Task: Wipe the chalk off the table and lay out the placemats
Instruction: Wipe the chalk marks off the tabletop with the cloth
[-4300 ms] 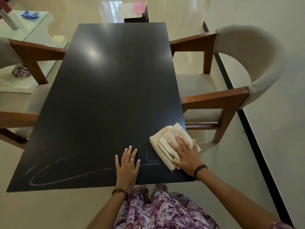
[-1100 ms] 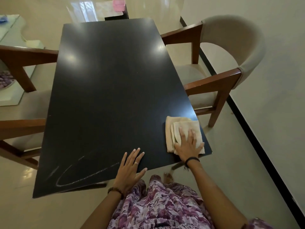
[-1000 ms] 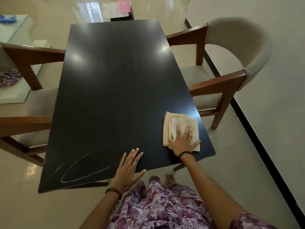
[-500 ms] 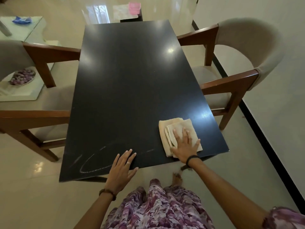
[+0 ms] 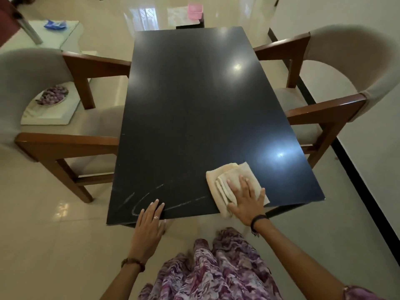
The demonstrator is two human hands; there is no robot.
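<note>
A glossy black table (image 5: 194, 109) stretches away from me. White chalk lines (image 5: 149, 197) loop across its near left corner. A folded cream cloth (image 5: 225, 176) lies on the near right part of the top. My right hand (image 5: 246, 202) presses flat on the cloth with straight, spread fingers. My left hand (image 5: 149, 226) rests flat at the near edge, its fingertips touching the chalk loop. No placemats are in view.
Wooden armchairs with beige cushions flank the table, one at the left (image 5: 65, 126) and one at the right (image 5: 337, 87). A small stand with a pink box (image 5: 194, 10) is beyond the far end. A glass side table (image 5: 52, 100) stands at the left.
My right hand has slid the cloth from the near right corner leftward toward the chalk. The right part of the chalk line is gone. My left hand has drawn back to the table's edge.
</note>
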